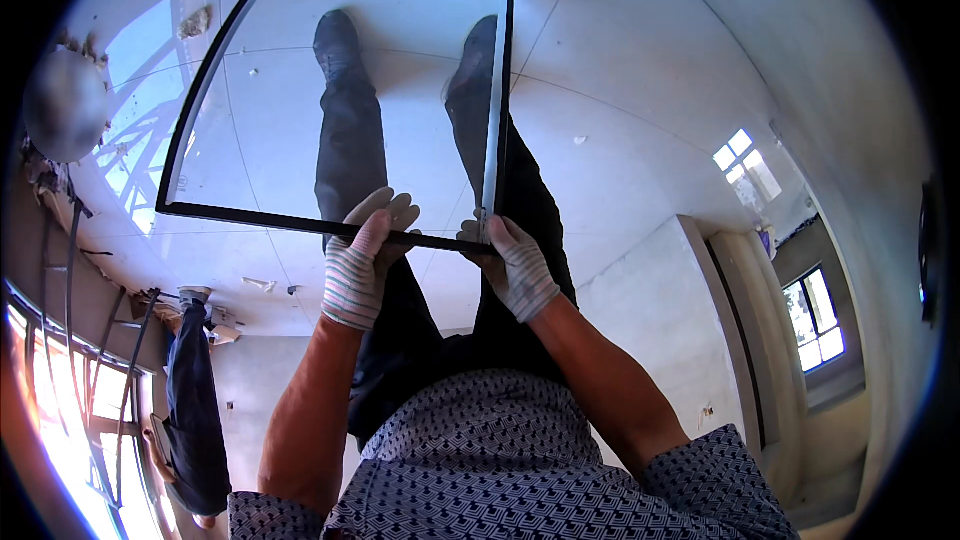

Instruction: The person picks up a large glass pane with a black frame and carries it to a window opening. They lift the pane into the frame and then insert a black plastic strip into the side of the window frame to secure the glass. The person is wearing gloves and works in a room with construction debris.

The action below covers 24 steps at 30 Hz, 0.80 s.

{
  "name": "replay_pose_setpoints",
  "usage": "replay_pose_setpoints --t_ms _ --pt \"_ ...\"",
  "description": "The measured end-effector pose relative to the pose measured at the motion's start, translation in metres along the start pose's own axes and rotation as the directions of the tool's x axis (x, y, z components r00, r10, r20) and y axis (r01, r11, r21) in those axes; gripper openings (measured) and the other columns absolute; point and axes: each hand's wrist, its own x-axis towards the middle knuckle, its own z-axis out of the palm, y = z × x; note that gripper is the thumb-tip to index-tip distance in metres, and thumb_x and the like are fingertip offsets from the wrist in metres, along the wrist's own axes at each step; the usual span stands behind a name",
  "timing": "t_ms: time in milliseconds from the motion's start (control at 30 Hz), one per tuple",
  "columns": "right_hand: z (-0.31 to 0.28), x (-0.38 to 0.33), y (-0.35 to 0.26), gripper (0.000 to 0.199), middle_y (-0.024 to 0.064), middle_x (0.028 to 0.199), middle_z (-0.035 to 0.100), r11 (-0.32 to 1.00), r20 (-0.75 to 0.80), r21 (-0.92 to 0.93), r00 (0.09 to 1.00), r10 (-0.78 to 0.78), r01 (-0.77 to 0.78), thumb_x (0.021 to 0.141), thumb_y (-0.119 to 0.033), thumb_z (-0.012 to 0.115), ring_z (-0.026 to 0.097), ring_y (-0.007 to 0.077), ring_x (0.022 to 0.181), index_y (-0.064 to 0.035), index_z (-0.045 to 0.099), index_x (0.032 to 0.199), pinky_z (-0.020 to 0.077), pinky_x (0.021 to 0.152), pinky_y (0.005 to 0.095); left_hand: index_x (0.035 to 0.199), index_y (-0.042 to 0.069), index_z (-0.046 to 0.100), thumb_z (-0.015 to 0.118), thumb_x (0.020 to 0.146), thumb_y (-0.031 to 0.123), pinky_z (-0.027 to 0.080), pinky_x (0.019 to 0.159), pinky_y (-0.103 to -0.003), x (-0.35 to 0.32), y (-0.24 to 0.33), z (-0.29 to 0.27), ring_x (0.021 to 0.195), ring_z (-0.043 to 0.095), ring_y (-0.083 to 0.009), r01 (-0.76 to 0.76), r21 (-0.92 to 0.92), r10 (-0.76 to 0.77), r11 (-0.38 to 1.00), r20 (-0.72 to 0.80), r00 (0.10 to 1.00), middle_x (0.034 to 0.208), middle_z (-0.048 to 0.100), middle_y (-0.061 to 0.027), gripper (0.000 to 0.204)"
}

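Observation:
In front of my legs I hold a large clear glass pane [250, 217] with a dark border, gripping its near edge. My left hand [362, 265], in a pale striped glove, is closed on that edge, thumb on the near side and fingers spread behind the glass. Close to the near right corner, my gloved right hand [516, 265] is closed on the pane, its fingertips showing through the glass. My dark trousers and shoes are visible through the pane. Its far edge is partly cut off by the top of the view.
Glossy pale floor tiles [610, 70] reflect the windows. A person in dark trousers [193, 400] stands at the left, near a metal ladder-like frame [130, 360] and a bright window. Rubble [195, 22] lies on the floor at far left. A pale wall [660, 310] stands at right.

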Motion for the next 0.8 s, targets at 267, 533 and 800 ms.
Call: replay_pose_setpoints --t_ms 267,533,800 --pt "-0.0039 -0.0001 0.0031 0.054 0.0100 0.116 0.065 0.999 0.052 -0.032 0.998 -0.031 0.032 0.093 -0.032 0.075 0.063 0.0202 0.114 0.0008 0.054 0.130 0.0506 0.105 0.0403 0.146 -0.003 0.045 0.069 0.096 0.035 0.054 0.099 -0.040 0.0027 -0.0027 -0.0043 0.127 0.060 -0.0313 0.012 -0.018 -0.012 1.000 0.000 1.000 0.139 0.059 -0.0212 0.068" --pt "-0.0003 -0.0047 0.0053 0.051 0.0085 0.117 0.064 0.997 0.034 -0.051 0.998 -0.051 0.053 0.094 -0.033 0.075 0.062 0.0196 0.114 -0.0014 0.056 0.128 0.0481 0.108 0.0404 0.146 -0.003 0.044 0.068 0.096 0.035 0.054 0.100 -0.040 0.0024 -0.0027 -0.0035 0.127 0.060 -0.0310 0.009 -0.010 -0.009 1.000 -0.001 1.000 0.139 0.058 -0.0215 0.068" --pt "0.0014 0.0038 -0.0030 0.054 0.0094 0.120 0.064 0.998 -0.061 -0.017 0.996 0.064 -0.065 0.092 -0.028 0.077 0.063 0.0198 0.112 -0.0001 0.052 0.131 0.0501 0.106 0.0386 0.146 -0.004 0.044 0.068 0.096 0.037 0.054 0.100 -0.040 0.0021 -0.0028 -0.0035 0.128 0.059 -0.0318 0.004 -0.010 -0.004 1.000 0.006 1.000 0.141 0.057 -0.0230 0.069"
